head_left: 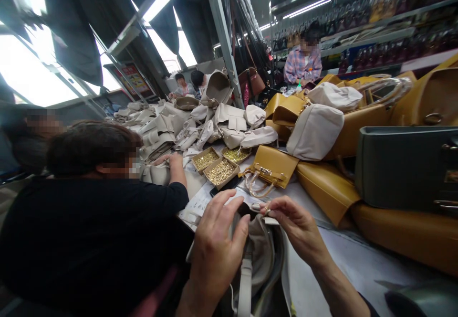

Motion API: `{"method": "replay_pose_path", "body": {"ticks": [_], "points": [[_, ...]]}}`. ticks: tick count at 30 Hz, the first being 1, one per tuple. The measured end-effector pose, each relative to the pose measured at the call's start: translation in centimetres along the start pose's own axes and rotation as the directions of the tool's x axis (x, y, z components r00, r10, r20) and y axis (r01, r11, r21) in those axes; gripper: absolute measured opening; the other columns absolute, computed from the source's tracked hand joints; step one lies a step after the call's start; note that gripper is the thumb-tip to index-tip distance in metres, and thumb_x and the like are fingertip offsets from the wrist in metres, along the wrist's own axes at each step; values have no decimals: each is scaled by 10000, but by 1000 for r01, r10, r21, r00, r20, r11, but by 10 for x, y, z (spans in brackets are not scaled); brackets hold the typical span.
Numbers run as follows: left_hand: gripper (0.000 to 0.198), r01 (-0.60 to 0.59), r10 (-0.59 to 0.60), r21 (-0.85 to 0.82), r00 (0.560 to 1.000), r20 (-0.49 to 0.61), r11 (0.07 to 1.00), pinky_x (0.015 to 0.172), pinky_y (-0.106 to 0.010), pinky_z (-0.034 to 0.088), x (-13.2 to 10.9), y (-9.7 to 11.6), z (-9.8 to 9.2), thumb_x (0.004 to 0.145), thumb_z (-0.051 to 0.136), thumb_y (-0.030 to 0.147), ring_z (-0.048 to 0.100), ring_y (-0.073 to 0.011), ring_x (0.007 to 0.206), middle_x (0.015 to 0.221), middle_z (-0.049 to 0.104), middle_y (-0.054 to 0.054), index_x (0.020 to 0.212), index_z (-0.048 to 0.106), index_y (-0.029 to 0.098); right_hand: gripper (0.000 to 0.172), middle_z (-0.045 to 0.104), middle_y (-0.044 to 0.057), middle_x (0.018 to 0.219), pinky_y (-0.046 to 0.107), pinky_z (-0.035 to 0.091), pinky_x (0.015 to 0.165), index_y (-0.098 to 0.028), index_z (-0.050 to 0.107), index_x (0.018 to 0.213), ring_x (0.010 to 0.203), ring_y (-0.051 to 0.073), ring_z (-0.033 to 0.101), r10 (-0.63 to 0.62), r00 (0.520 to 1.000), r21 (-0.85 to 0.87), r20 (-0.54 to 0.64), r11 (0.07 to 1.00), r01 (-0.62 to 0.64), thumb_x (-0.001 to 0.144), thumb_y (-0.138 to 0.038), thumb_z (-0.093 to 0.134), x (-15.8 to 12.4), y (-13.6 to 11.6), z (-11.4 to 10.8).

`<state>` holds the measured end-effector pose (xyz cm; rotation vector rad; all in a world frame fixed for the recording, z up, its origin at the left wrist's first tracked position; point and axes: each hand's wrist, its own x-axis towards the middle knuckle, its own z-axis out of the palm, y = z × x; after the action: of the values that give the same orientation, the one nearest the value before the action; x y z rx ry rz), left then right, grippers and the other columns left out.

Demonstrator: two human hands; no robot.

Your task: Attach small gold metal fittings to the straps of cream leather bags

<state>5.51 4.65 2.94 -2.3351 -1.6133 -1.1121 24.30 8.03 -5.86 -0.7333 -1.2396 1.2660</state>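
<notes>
My left hand (214,248) curls round the top edge of a beige handbag (263,259) in front of me and grips it. Just to its right, my right hand (291,221) pinches a small metal fitting (258,207) at the bag's opening. The bag's strap hangs down toward me between my forearms. Behind my hands lie a mustard handbag (270,166) with a clear-wrapped handle and three shallow cardboard boxes of small gold hardware (222,171).
A person in a black top (89,231) sits close on my left, a hand on a beige bag. Piles of beige bags (200,121) and mustard bags (358,121) cover the table. A grey bag (404,166) lies at right. More people sit farther back.
</notes>
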Motion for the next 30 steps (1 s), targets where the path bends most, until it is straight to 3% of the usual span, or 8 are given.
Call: {"method": "replay_pose_path", "body": {"ticks": [3,6,8,11,13,17,22,30], "points": [[383,-17,-24,123,946,325,992,1079,-456,526,7,-24,-6,940,672,238,636,-288,1250,1333,682,-113,1318,631,198,150,723,7,923,285,503,838,-248,676,990,896,179,677,1,999,24,33,1000,-1,1019,-392,644,-3,5,-3],[529,15,-147,210,762,630,977,1012,-451,553,18,-52,1,896,744,361,678,-317,1172,1283,705,-138,1368,601,171,162,697,4,881,272,506,758,-248,642,1003,813,167,649,11,999,32,45,999,-12,1034,-403,609,-5,13,-3],[620,-5,-166,230,674,720,973,987,-438,552,27,-66,10,848,787,433,682,-332,1155,1256,708,-145,1376,600,169,159,679,0,865,260,501,728,-247,629,1006,781,159,629,4,999,13,39,1000,-4,1036,-401,599,-5,19,-2],[651,-55,-114,182,598,794,982,952,-407,549,41,-76,25,802,817,461,684,-337,1143,1257,706,-121,1374,619,220,143,666,-3,856,245,495,713,-245,626,1007,766,151,620,-17,999,-49,40,999,19,1040,-377,582,-4,24,-2],[561,-76,-18,80,602,798,994,959,-391,539,48,-75,37,812,809,389,685,-322,1138,1249,712,-101,1331,656,239,130,668,-4,862,238,494,712,-245,628,1006,770,149,624,-40,998,-99,44,994,44,1040,-357,572,-3,25,-5],[376,-57,250,-290,679,690,955,1016,-328,500,44,-72,60,838,731,158,664,-249,1154,1211,732,-74,1211,714,204,115,658,-10,855,225,493,702,-245,626,1007,753,141,618,-106,994,-194,0,975,104,1038,-331,556,-1,27,-15],[329,64,251,-445,750,612,893,909,-302,526,30,-76,71,897,720,219,693,-204,976,1112,752,-65,1224,692,190,102,655,-12,836,231,500,702,-241,610,1006,747,143,627,-148,989,-256,-18,957,139,1037,-301,534,2,31,-21],[228,54,285,-447,701,653,893,928,-320,496,34,-68,69,970,635,316,659,-231,1026,1097,736,-87,1138,703,179,89,633,-19,817,225,492,676,-235,603,993,718,141,618,-222,974,-335,-37,922,197,1027,-258,524,6,34,-23]]}}
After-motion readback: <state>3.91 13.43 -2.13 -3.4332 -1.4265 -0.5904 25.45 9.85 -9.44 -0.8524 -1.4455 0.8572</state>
